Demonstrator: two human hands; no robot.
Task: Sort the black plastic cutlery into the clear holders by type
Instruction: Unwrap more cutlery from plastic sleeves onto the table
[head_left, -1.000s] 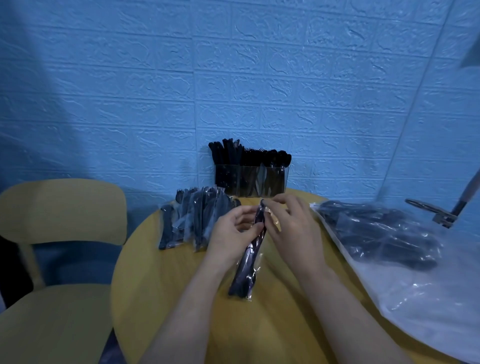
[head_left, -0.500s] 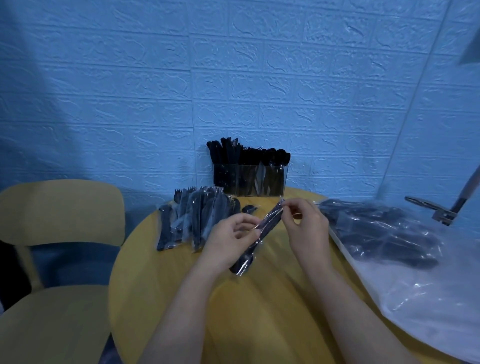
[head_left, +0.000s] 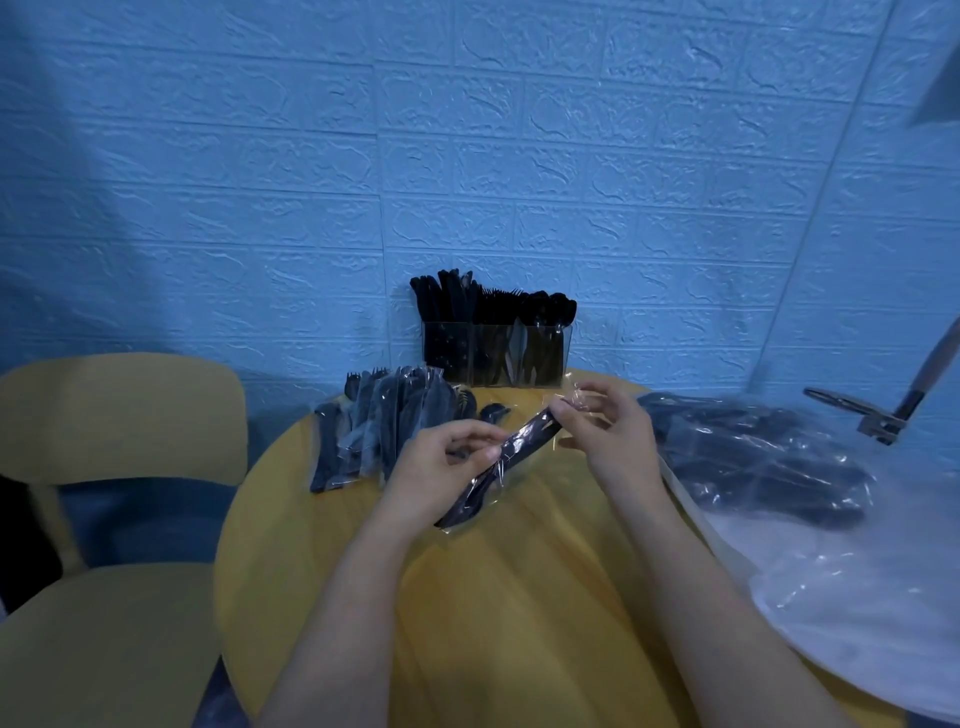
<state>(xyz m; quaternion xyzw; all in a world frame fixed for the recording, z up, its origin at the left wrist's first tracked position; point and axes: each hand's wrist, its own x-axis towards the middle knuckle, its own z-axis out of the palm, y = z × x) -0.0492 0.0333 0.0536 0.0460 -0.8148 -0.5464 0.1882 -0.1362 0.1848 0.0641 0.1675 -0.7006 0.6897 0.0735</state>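
Head view. Left hand (head_left: 441, 470) grips the middle of a wrapped packet (head_left: 506, 457) of black cutlery, fingers curled round it. Right hand (head_left: 605, 431) pinches the wrapper's upper end. Since a second ago the packet has swung from near upright to slanting up toward the right, held above the surface (head_left: 519, 597) near its middle, and the right hand has drawn the film outward. Judgement: the wrapper is being opened; nothing from this packet is sorted yet. The holders (head_left: 493, 358) stand at the far edge, already stocked. More packets (head_left: 384, 426) lie at the far-left edge, a bag (head_left: 779, 467) at the right.
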